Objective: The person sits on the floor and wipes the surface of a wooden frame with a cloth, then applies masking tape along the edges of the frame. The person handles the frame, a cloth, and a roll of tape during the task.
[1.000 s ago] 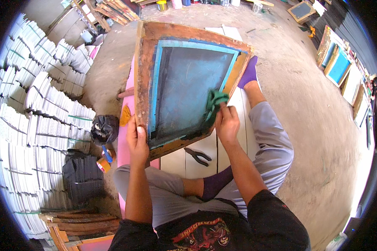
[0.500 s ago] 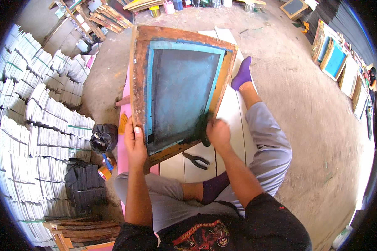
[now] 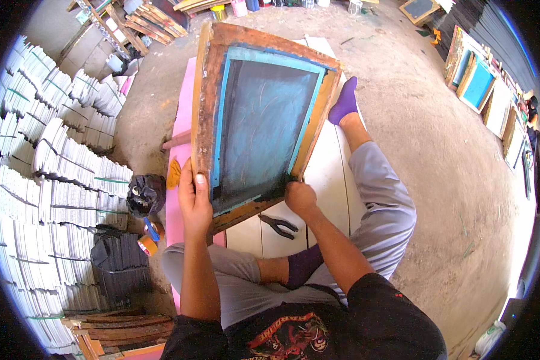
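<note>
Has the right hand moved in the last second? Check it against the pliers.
Yes. Against the black pliers, the right hand has moved down and to the left in the picture, ending nearer to them.

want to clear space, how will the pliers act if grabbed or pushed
The pliers look solid, so probably heavy for their size. With handles spread, they may pivot when lifted. Lying flat, they'd likely slide, not roll.

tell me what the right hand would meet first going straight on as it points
Probably the lower right corner of the wooden-framed screen, just up and left of the right hand; whether they touch is unclear.
</note>
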Demonstrator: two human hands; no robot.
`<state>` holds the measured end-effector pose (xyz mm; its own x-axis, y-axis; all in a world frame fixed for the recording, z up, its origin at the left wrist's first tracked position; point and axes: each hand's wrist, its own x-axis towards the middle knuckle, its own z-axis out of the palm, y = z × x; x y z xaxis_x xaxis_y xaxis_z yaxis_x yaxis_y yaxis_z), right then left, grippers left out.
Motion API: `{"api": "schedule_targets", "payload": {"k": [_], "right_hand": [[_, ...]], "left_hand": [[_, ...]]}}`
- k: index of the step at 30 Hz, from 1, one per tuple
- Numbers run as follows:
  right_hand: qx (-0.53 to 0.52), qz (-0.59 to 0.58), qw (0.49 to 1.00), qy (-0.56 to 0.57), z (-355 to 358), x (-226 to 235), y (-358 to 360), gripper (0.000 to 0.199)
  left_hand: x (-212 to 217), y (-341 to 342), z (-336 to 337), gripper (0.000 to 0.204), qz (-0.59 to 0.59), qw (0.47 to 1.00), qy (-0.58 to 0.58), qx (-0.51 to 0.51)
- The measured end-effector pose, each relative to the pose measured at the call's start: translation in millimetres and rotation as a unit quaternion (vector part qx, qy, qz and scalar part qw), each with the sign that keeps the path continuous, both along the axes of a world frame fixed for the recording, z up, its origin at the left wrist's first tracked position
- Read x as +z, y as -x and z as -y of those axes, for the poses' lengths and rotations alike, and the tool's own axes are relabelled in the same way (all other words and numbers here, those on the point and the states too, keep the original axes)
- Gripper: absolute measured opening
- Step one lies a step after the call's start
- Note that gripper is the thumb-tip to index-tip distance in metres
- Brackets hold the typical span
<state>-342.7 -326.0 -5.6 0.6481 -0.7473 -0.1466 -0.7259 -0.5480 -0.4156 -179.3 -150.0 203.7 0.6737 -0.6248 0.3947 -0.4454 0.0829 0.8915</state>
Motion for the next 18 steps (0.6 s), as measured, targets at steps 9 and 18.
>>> {"api": "schedule_targets", "payload": {"k": [9, 18], "right_hand": [[-0.054, 0.16, 0.984, 0.061, -36.6, 25.1, 11.2, 0.014], [-0.044, 0.125, 0.991, 0.004, -29.5, 25.6, 15.8, 0.018]], "left_hand": [[5.2, 12.7, 2.6, 0.043, 0.048, 0.999, -0.023, -0.007], [-4.6, 11.8, -8.3, 0.045, 0.083, 0.996, -0.029, -0.014]]}}
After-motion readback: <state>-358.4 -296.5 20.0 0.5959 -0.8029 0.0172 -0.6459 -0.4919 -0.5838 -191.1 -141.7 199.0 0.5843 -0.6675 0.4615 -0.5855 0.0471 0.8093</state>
